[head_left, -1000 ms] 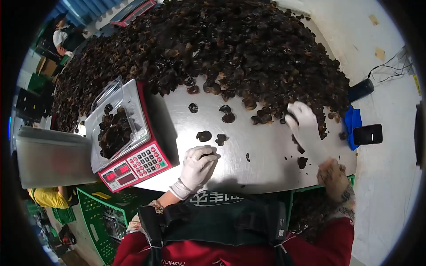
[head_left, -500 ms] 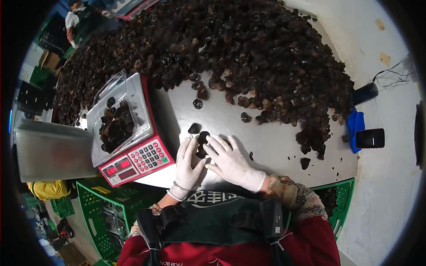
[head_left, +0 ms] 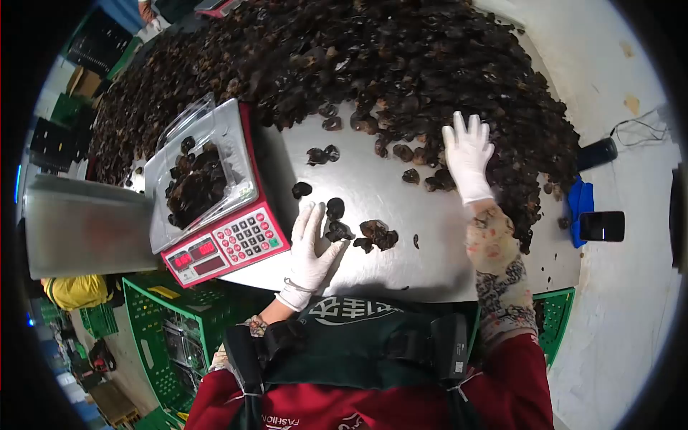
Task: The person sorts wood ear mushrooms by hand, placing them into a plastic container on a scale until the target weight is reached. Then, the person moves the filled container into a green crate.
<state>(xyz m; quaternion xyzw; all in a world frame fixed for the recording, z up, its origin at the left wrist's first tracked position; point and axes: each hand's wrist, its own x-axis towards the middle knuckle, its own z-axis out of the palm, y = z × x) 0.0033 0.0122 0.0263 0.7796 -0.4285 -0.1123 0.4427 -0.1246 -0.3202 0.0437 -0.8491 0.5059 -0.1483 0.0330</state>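
Observation:
Several dark, wrinkled pieces [head_left: 337,231] lie on the metal table [head_left: 373,274] in front of me. Beside them rests my left hand [head_left: 309,256], white-gloved, its fingers extended and holding nothing. My right hand [head_left: 469,154], also gloved, is spread palm down at the lower right edge of the big dark heap [head_left: 401,64], with no piece visibly held. Left of my left hand, a red scale [head_left: 247,233] carries an open clear plastic box [head_left: 240,186] partly filled with the same dark pieces [head_left: 197,185].
Stacked clear containers [head_left: 89,236] stand left of the scale. Green crates [head_left: 154,344] are below the table edge. At the right are a phone [head_left: 602,226], a blue object [head_left: 577,204] and a black cylinder [head_left: 596,153]. A co-worker's arm [head_left: 147,11] shows at the top left.
My right hand has left my left hand's side and moved forward and right to the heap. More loose pieces now lie spread out on the table near my left hand.

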